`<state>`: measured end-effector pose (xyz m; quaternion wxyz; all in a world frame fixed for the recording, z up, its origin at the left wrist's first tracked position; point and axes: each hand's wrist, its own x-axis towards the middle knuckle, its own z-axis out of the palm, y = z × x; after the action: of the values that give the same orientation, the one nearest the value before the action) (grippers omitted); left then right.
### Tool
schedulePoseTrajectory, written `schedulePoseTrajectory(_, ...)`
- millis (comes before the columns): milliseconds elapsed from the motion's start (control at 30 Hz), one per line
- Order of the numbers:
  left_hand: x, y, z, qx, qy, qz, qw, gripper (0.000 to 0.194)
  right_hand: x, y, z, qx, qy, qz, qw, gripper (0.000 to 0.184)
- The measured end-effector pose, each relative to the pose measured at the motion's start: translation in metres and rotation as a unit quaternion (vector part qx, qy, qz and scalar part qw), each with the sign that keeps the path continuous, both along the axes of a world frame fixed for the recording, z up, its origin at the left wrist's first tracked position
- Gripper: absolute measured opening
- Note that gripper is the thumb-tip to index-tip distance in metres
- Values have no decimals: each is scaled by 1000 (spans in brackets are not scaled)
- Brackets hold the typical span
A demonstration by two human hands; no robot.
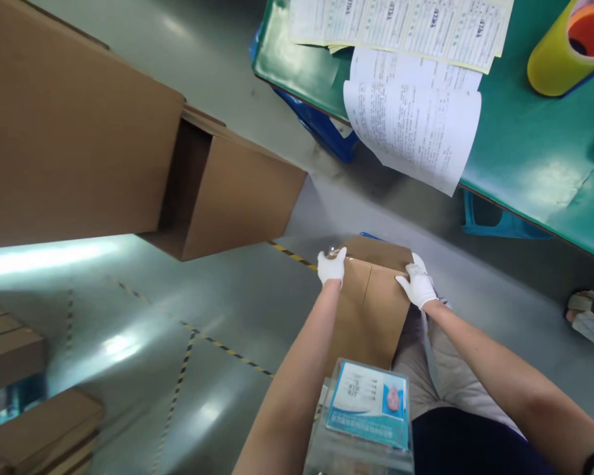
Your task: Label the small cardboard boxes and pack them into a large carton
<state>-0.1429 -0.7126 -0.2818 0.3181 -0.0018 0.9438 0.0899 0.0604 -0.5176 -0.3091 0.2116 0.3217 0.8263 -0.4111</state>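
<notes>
A brown cardboard box (366, 310) stands low in front of my legs, its flaps shut along a middle seam. My left hand (331, 266), in a white glove, grips the box's far left corner, with the thumb on top. A bit of shiny clear tape or film shows beside those fingers. The far right edge is held by my right hand (418, 285), also white-gloved, its thumb lying on the top face and the fingers over the side. A badge in a clear holder (369, 406) hangs over the near end of the box and hides part of it.
Large cardboard boxes (69, 132) loom at upper left, one open-sided. A green table (519, 171) with papers (413, 125) and a yellow tape roll (549, 63) stands at upper right, blue stools (499, 224) beneath it. Stacked cartons (44, 429) lie lower left. A person's foot (581, 303) shows at right.
</notes>
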Motion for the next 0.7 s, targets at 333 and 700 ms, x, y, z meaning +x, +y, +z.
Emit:
schedulePoseTrajectory(333, -34, -1, -6, 84, -142, -204, 965, 63, -20, -6, 25, 112, -66, 157, 979, 35)
schedulePoseTrajectory(700, -14, -65, -53, 372, -42, 369, 851, 75, -216, -133, -25, -1, -88, 227, 970, 78)
